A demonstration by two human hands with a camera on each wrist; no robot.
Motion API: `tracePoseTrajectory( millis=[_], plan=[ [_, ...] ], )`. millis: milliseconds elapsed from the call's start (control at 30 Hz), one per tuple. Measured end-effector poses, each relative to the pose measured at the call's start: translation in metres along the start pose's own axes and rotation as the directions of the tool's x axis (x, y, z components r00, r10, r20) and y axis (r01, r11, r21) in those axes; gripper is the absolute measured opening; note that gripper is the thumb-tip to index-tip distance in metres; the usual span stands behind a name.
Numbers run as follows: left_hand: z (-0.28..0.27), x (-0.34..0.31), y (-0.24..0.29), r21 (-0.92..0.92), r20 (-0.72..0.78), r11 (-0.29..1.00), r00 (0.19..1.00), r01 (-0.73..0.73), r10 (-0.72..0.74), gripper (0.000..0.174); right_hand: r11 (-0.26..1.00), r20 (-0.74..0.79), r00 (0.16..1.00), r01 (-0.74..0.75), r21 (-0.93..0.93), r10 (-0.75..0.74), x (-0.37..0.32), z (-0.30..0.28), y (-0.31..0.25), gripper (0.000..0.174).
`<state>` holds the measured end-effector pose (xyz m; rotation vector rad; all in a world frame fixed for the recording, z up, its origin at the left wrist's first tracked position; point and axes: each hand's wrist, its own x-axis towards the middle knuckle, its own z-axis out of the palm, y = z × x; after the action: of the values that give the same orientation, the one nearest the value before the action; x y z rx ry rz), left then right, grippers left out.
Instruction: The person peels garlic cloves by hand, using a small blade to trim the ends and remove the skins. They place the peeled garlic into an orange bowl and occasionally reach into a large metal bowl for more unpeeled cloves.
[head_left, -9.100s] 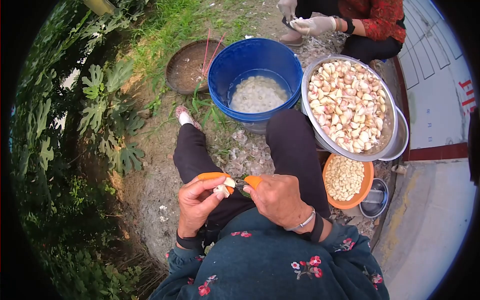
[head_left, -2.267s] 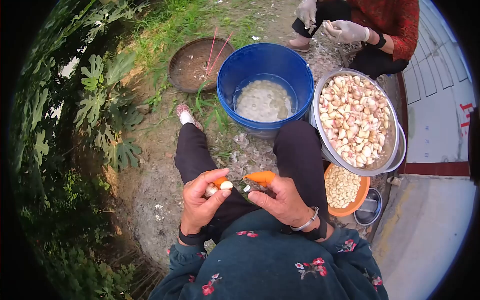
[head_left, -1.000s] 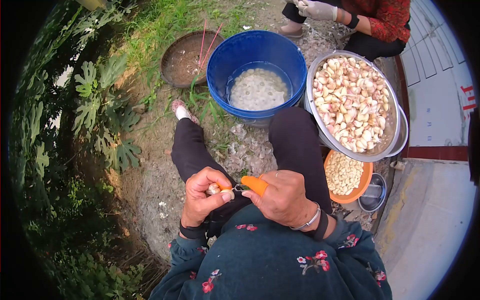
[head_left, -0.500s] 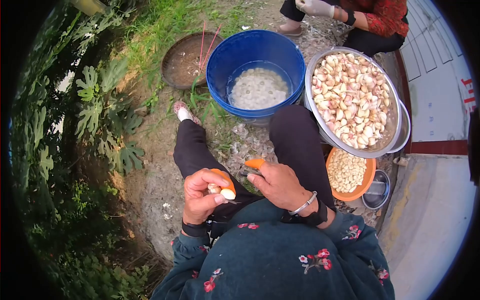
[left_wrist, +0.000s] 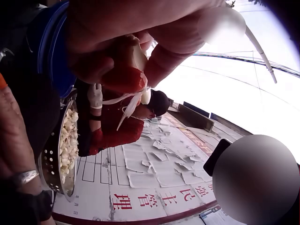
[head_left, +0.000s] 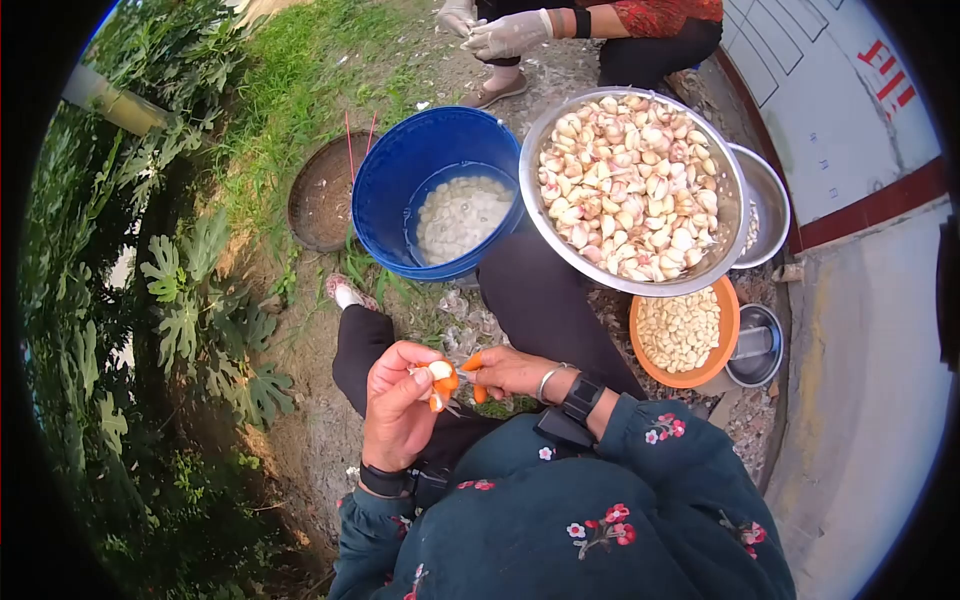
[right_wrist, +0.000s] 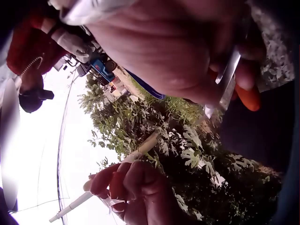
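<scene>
My left hand pinches a garlic clove between thumb and fingers, with orange covers on some fingertips. In the left wrist view, a strip of pale peel hangs from the fingertips beneath the clove. My right hand is close to the left one, also with orange finger covers. It grips a small shiny metal tool, flat like a blade, largely hidden by the fingers. In the head view the tool's end is right beside the left fingertips.
A steel colander of unpeeled garlic stands right of a blue bucket holding peeled cloves in water. Below are an orange bowl of cloves and a steel bowl. A wicker basket lies left. A gloved person crouches ahead.
The head view has swung to the right. My right hand has turned over and come closer to the left, which has tilted upward and still holds a garlic clove.
</scene>
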<state>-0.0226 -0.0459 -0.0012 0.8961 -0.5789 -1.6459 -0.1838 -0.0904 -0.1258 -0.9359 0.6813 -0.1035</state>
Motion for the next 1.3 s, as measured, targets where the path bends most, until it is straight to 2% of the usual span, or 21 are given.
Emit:
tracePoseTrajectory(
  millis=[33,67,167,200,233,300,433,467,567,600,733,833,900,933,1033,1100,1167,1267,1300],
  plan=[
    [0.005,0.004,0.0,0.042,0.002,0.999,1.0,0.02,-0.02,0.017,0.999,-0.015,1.0,0.025,0.039,-0.024,0.004,0.001,0.003,0.032],
    [0.01,0.009,-0.002,0.081,0.011,0.996,0.999,0.045,-0.046,0.017,0.998,-0.019,0.998,0.056,-0.036,-0.057,0.006,-0.001,0.005,0.032],
    [0.039,0.027,-0.011,0.159,0.084,0.982,0.99,0.102,-0.116,0.015,0.997,-0.055,0.996,0.069,-0.027,-0.071,0.008,0.0,0.006,0.023],
    [0.048,0.035,-0.015,0.204,0.116,0.971,0.982,0.124,-0.15,0.015,0.991,-0.094,0.987,0.121,-0.065,-0.127,0.01,0.002,0.008,0.023],
    [0.059,0.04,-0.02,0.25,0.143,0.958,0.974,0.138,-0.178,0.014,0.993,-0.146,0.983,0.118,0.015,-0.114,-0.005,0.005,-0.006,0.022],
    [0.092,0.054,-0.034,0.332,0.209,0.926,0.943,0.181,-0.26,0.015,0.976,-0.106,0.973,0.212,0.058,-0.205,0.008,0.002,0.012,0.021],
    [0.148,0.076,-0.064,0.478,0.357,0.845,0.825,0.241,-0.437,0.026,0.971,-0.115,0.971,0.221,0.091,-0.21,-0.003,-0.004,0.017,0.022],
    [0.152,0.08,-0.073,0.489,0.364,0.844,0.828,0.22,-0.427,0.028,0.971,-0.119,0.971,0.218,0.094,-0.207,-0.007,-0.006,0.018,0.022],
    [0.152,0.082,-0.076,0.333,0.332,0.897,0.854,0.291,-0.401,0.03,0.97,-0.127,0.97,0.22,0.102,-0.207,-0.012,-0.008,0.019,0.023],
    [0.141,0.084,-0.073,0.31,0.377,0.904,0.835,0.293,-0.4,0.035,0.97,-0.123,0.97,0.222,0.104,-0.209,-0.011,-0.007,0.018,0.023],
    [0.127,0.069,-0.047,0.167,0.3,0.936,0.889,0.309,-0.347,0.043,0.97,-0.112,0.97,0.226,0.091,-0.216,-0.01,-0.004,0.01,0.023],
    [0.105,0.056,-0.032,0.169,0.251,0.966,0.939,0.198,-0.236,0.045,0.963,-0.137,0.962,0.251,0.102,-0.236,-0.014,-0.004,0.002,0.024],
    [0.091,0.047,-0.023,0.117,0.219,0.979,0.957,0.169,-0.191,0.043,0.94,-0.175,0.947,0.299,0.162,-0.271,-0.021,-0.003,-0.008,0.029],
    [0.084,0.042,-0.02,0.098,0.206,0.984,0.964,0.151,-0.169,0.043,0.94,-0.17,0.94,0.32,0.123,-0.297,-0.042,-0.004,-0.024,0.031],
    [0.064,0.027,-0.009,0.031,0.133,0.992,0.983,0.122,-0.125,0.038,0.893,-0.2,0.894,0.43,0.132,-0.401,-0.044,-0.005,-0.024,0.033],
    [0.05,0.019,-0.007,-0.015,0.075,0.997,0.994,0.078,-0.077,0.036,0.916,-0.273,0.904,0.377,0.141,-0.33,-0.052,-0.002,-0.032,0.035],
    [0.033,0.013,-0.006,-0.075,0.02,0.997,1.0,0.023,-0.021,0.029,0.897,-0.365,0.863,0.421,0.135,-0.35,-0.056,0.001,-0.034,0.032],
    [0.019,0.003,-0.004,-0.104,-0.084,0.992,0.994,-0.077,0.068,0.026,0.882,-0.518,0.749,0.47,-0.024,-0.413,-0.067,0.011,-0.042,0.03],
    [0.014,-0.001,-0.003,-0.101,-0.118,0.991,0.99,-0.087,0.075,0.027,0.872,-0.527,0.714,0.476,-0.118,-0.461,-0.071,0.016,-0.046,0.029]
  ],
)
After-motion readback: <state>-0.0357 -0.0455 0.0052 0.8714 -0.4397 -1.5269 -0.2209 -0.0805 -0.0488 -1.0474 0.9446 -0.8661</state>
